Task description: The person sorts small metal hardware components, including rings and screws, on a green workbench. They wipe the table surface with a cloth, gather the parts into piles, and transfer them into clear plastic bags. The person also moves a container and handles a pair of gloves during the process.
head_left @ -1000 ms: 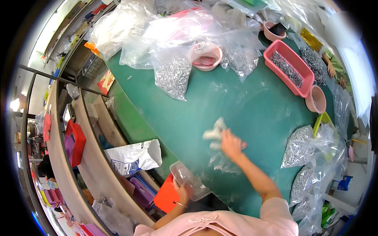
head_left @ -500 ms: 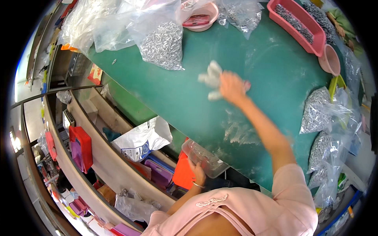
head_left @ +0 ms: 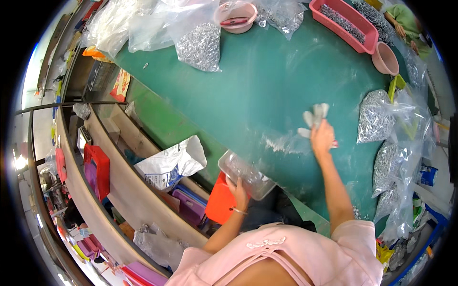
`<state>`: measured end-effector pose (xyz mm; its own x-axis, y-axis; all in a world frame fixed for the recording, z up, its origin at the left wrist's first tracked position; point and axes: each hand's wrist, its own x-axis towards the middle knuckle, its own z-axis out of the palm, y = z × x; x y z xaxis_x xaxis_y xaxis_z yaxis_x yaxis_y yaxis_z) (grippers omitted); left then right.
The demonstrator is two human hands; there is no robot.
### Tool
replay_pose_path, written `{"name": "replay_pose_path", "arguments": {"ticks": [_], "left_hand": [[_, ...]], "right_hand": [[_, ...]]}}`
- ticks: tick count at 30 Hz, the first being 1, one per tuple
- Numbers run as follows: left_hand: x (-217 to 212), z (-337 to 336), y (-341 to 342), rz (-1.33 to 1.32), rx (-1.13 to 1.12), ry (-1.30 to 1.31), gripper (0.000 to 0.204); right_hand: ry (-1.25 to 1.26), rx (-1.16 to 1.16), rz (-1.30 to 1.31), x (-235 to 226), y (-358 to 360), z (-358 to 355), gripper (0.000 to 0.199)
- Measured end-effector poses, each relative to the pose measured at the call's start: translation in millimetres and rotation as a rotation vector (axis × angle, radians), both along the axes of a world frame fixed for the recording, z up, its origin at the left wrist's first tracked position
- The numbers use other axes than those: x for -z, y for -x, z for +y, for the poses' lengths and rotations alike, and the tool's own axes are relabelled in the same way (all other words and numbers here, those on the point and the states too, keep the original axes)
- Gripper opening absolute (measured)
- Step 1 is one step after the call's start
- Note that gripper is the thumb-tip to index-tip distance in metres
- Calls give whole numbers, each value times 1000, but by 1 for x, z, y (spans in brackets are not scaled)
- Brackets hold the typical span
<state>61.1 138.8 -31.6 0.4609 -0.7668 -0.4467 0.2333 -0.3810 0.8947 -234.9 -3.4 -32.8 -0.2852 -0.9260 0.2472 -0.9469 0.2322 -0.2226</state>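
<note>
My right hand (head_left: 323,136) is closed on a pale fabric glove (head_left: 316,116), pressed against the green tabletop (head_left: 229,95) at the right. The glove's fingers stick out past my hand, and a bit of red shows at its other end. A whitish dusty smear (head_left: 285,144) lies just left of it. My left hand (head_left: 238,192) grips a clear plastic tray (head_left: 257,182) by its near side. The tray sits at the table's near edge, below the tabletop's rim, with small bits in it too fine to name.
Bags of small silvery metal parts stand at the back (head_left: 200,46) and right (head_left: 376,117). A pink bin of parts (head_left: 369,44) and pink bowls (head_left: 385,59) line the far side. Left are shelves (head_left: 143,200), a white sack (head_left: 174,164) and a red bin (head_left: 220,202). Another person's arm (head_left: 395,24) shows far right.
My right hand has swept the glove right and nearer to me across the tabletop. My left hand still holds the tray; the view has shifted slightly.
</note>
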Motion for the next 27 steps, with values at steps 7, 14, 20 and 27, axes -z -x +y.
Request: {"name": "replay_pose_path", "arguments": {"ticks": [7,14,20,27], "left_hand": [[13,6,9,-71,-77,55,49],[14,10,13,-34,-61,90,48],[27,21,13,-95,-55,104,49],[15,16,9,-95,-83,106,49]], "right_hand": [[-45,-327,-442,-34,-117,32,32],[0,-69,-174,-20,-11,-103,23],[-37,-447,-102,1,-129,2,16],[-9,-523,-556,-52,-164,39,25]]}}
